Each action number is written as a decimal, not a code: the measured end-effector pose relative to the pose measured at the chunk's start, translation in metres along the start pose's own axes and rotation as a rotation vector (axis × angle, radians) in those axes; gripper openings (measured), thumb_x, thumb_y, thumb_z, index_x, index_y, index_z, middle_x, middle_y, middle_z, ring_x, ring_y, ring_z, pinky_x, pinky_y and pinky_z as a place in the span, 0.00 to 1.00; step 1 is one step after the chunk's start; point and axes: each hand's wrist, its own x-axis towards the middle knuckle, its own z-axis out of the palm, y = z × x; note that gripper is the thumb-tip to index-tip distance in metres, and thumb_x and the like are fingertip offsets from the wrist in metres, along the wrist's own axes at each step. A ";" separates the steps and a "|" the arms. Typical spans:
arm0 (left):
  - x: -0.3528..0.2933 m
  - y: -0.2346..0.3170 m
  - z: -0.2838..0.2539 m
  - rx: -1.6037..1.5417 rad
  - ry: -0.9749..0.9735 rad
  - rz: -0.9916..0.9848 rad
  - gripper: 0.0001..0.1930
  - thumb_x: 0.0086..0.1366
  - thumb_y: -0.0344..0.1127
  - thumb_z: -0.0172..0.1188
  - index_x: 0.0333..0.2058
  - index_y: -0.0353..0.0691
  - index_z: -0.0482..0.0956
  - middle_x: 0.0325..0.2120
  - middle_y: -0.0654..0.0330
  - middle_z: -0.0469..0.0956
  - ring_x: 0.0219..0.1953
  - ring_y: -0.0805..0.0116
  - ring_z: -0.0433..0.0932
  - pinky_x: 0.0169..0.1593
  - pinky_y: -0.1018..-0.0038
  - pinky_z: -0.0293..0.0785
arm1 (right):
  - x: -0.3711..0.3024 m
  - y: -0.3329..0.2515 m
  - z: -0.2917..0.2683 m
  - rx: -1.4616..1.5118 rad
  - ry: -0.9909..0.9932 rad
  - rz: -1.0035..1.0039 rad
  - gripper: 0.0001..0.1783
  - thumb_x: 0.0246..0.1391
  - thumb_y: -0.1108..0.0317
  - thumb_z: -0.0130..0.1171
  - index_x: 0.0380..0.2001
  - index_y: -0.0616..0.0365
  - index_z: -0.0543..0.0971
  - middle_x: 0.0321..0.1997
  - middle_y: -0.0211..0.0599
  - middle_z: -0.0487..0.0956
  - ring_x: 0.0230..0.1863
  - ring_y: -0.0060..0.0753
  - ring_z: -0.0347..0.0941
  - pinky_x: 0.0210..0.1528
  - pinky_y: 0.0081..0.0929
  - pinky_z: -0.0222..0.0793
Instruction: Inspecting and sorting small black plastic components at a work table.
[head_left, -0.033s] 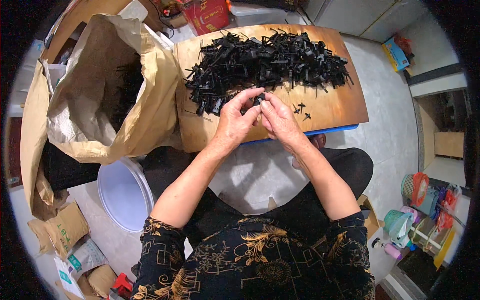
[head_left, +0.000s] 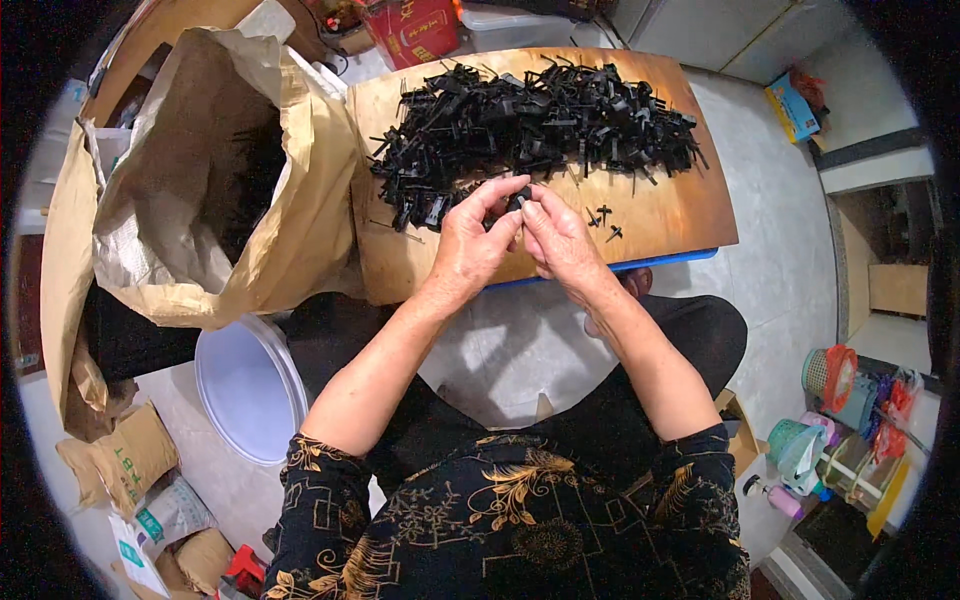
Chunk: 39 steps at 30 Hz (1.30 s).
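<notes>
Just in front of a heap of black plastic parts (head_left: 520, 120), my two hands meet over the near part of a wooden board (head_left: 710, 200). Between their fingertips is a small black plastic part (head_left: 517, 201), mostly covered by the fingers. My left hand (head_left: 472, 238) has its fingers curled round one side of it. My right hand (head_left: 562, 242) pinches the other side with thumb and forefinger. A few small black cross-shaped pieces (head_left: 605, 215) lie loose on the board, right of my hands.
A large open brown paper sack (head_left: 320, 190), dark inside, stands left of the board. Below it is a white round tub (head_left: 250, 385). A blue edge (head_left: 680, 258) shows under the board. Packed bags (head_left: 130, 455) lie lower left; baskets (head_left: 800, 450) stand lower right.
</notes>
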 end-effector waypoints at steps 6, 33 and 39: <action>0.002 -0.010 0.006 0.220 0.122 0.204 0.16 0.55 0.23 0.53 0.44 0.39 0.74 0.35 0.57 0.75 0.31 0.71 0.74 0.34 0.77 0.73 | 0.002 -0.004 0.004 0.062 0.039 0.091 0.20 0.60 0.55 0.44 0.52 0.51 0.63 0.15 0.17 0.59 0.11 0.09 0.47 0.11 0.11 0.43; -0.008 0.023 -0.002 -0.447 -0.233 -0.225 0.20 0.60 0.29 0.52 0.52 0.36 0.65 0.32 0.60 0.74 0.24 0.75 0.76 0.17 0.87 0.63 | -0.013 -0.008 -0.032 0.080 -0.024 -0.186 0.08 0.55 0.63 0.54 0.34 0.54 0.72 0.22 0.20 0.71 0.14 0.07 0.58 0.15 0.06 0.50; -0.010 0.022 -0.002 -0.370 -0.233 -0.226 0.20 0.60 0.31 0.54 0.51 0.36 0.66 0.27 0.64 0.72 0.23 0.77 0.76 0.16 0.87 0.62 | -0.016 -0.011 -0.032 0.032 -0.077 -0.093 0.07 0.56 0.63 0.53 0.33 0.53 0.72 0.19 0.15 0.63 0.15 0.06 0.52 0.14 0.08 0.46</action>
